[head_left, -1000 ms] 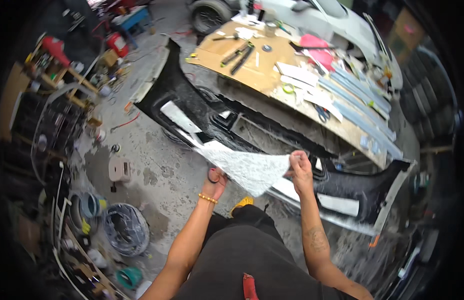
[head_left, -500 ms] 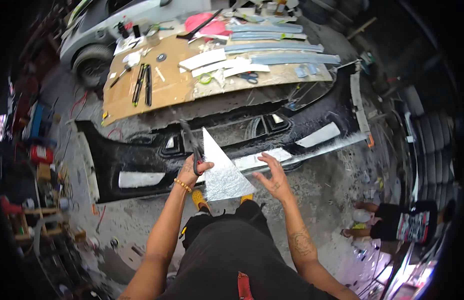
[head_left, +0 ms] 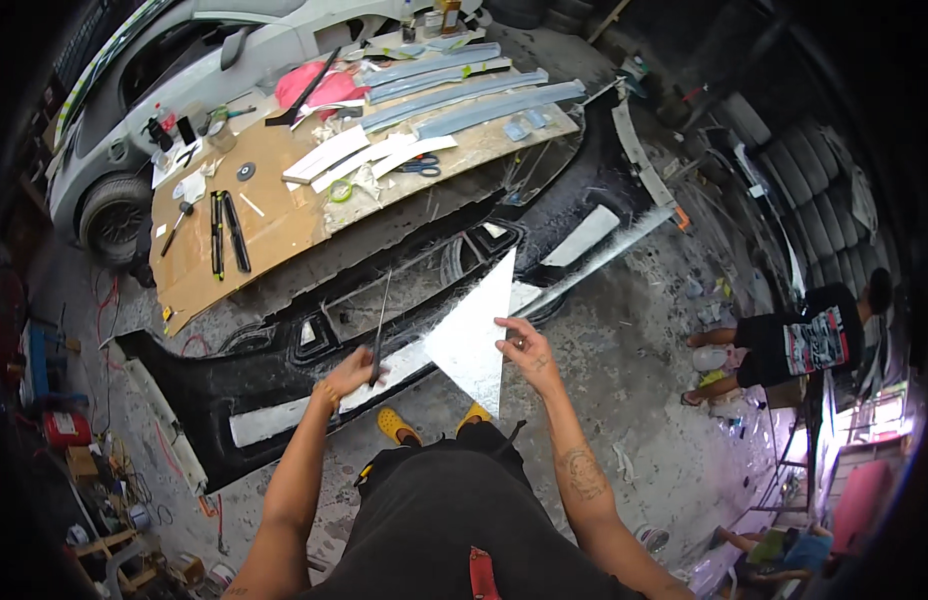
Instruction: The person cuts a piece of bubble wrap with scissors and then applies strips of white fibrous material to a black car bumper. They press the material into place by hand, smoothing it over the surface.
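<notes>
Worktop [head_left: 284,215]: before the person, beyond the bumper [head_left: 414,328].
Bumper: between worktop and feet [head_left: 397,425], spanning left to right.
Car [head_left: 269,45]: behind the worktop, toward the left.
Worktop, left part: handled tool [head_left: 174,232], two long tools [head_left: 237,232] just right of it.
Worktop, right part: long strips [head_left: 504,108] side by side; flat pieces [head_left: 369,155] nearer the person; table scissors [head_left: 421,168] right of the tape roll [head_left: 341,200].
Sheet [head_left: 469,335]: between the hands, above the bumper.
Left hand [head_left: 352,378]: left of the sheet, around the held scissors [head_left: 382,325].
Right hand [head_left: 529,355]: at the sheet's right edge.
Co-worker [head_left: 819,340]: right of the bumper, well apart.
</notes>
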Tool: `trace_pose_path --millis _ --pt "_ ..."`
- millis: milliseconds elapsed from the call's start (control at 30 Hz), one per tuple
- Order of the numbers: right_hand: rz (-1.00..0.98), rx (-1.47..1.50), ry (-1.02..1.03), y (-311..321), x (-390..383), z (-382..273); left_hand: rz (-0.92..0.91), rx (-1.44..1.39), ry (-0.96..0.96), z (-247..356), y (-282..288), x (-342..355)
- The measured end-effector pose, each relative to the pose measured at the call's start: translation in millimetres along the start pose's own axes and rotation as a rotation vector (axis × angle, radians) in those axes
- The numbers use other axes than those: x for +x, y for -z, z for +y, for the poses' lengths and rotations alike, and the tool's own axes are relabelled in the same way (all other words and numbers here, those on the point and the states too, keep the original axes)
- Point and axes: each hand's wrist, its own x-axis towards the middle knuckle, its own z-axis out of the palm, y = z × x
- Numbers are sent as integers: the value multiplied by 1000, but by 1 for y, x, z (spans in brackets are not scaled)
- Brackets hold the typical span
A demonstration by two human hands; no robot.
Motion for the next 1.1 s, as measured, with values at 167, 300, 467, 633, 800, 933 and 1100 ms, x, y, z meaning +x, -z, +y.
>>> trace_pose_path --millis 167,300,467,633,800,933,1100 --pt "8 19 -1 14 -1 -1 -403 180 200 -26 -13 -75" --pt "-65 29 -3 0 0 -8 -391 317 54 17 -44 -76" --pt "-167 29 22 -11 6 -17 -346 320 -74 7 -45 -53" --pt "-160 -70 41 -3 4 -31 -466 154 16 25 -45 -61" --pt "-213 -166 101 -2 3 -34 -384 401 -153 15 -58 -57" --pt "-195 -213 137 -3 -6 -40 -390 277 21 62 -77 -53" --pt "-161 -234 126 0 -8 -36 -427 136 -136 33 -79 -41"
